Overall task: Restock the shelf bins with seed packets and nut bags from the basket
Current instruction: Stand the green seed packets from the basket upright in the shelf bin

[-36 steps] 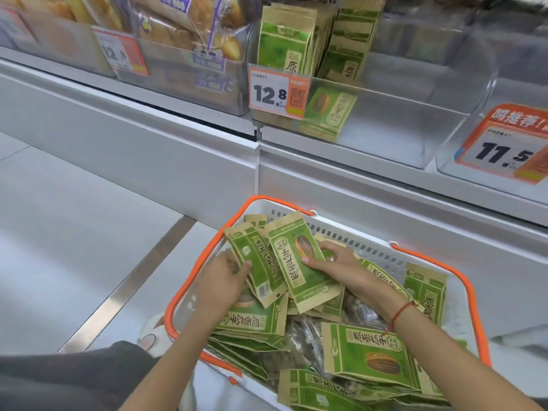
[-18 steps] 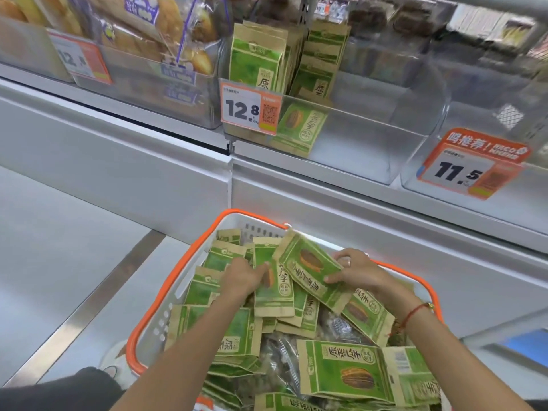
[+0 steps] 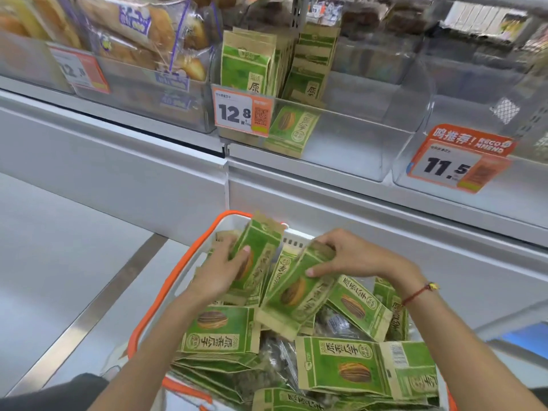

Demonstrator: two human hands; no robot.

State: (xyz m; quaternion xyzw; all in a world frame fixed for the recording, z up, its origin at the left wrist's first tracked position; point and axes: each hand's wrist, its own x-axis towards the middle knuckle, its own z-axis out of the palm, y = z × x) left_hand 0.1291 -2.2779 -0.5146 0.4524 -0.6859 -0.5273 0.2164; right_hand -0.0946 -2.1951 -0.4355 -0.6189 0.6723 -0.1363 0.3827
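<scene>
An orange-rimmed white basket at the bottom centre holds several green seed packets and clear nut bags. My left hand grips a small stack of green packets, tilted up above the basket's far left corner. My right hand pinches another green packet by its top edge, lifted over the pile. Above, a clear shelf bin with a 12.8 price tag holds upright green packets at its left side.
A neighbouring clear bin with an 11.5 tag sits to the right. Bread bags fill the bin at upper left. A white shelf front runs below the bins. Grey floor with a metal strip lies left.
Both hands have lifted their green packets higher out of the basket and tilted them upright. The view has moved closer to the shelf.
</scene>
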